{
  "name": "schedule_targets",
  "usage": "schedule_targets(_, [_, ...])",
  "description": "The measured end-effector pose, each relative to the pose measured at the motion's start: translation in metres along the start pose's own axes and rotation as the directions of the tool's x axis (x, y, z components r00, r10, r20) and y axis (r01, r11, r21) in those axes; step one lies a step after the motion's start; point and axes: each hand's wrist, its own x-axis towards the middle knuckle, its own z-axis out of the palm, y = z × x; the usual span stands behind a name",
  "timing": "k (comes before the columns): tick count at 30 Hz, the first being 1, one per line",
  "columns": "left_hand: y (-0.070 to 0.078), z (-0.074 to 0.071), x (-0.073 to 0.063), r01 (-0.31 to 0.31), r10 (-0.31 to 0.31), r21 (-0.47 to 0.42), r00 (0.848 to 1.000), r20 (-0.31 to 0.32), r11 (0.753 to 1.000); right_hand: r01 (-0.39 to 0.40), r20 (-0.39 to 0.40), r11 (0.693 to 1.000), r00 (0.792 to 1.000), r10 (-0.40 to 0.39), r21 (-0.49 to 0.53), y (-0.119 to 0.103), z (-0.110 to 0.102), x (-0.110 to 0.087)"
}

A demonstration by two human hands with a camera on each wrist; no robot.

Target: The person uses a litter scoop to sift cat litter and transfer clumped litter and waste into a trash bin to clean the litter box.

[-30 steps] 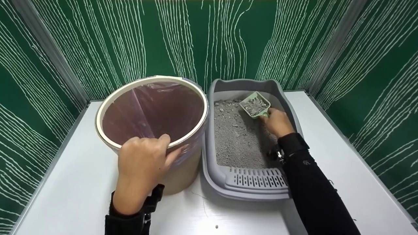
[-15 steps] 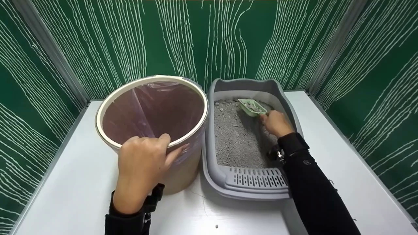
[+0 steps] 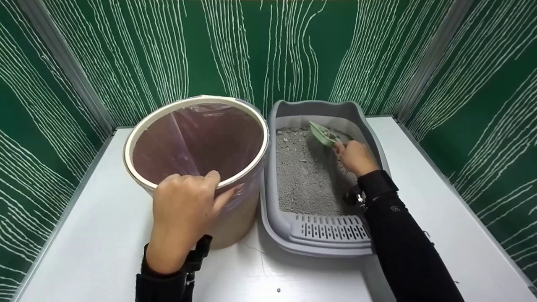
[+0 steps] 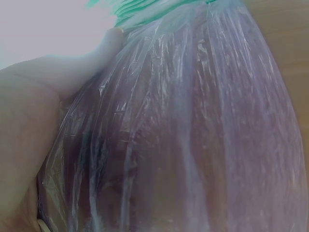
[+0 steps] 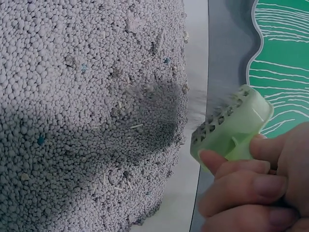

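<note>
Holding the scoop (image 3: 321,134) over litter (image 3: 300,180)
My right grip (image 3: 355,158) pinches its handle (image 5: 241,153), pan (image 5: 229,133) beyond; my left grip (image 3: 184,205) clasps the bin (image 3: 233,226).

i note a long black fabric sleeve (image 3: 409,247) on the right, marked with a small grey emblem (image 3: 394,208); behind the bare right hand (image 3: 356,157), a broad black wrist strap (image 3: 377,183) and a shiny metal fitting (image 3: 360,200). behind the bare left hand (image 3: 184,205): a black band (image 3: 161,289), a blocky black mount (image 3: 196,256).
</note>
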Motion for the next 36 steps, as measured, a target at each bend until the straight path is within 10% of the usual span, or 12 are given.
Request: schedule_targets(36, [-0.0011, -0.0006, 0.0008, -0.013, 0.013, 0.017, 1.0, 0.007, 1.0, 0.053, -0.077, 0.998, 0.996, -0.05, 0.029, 0.0034, 0.0023, -0.004])
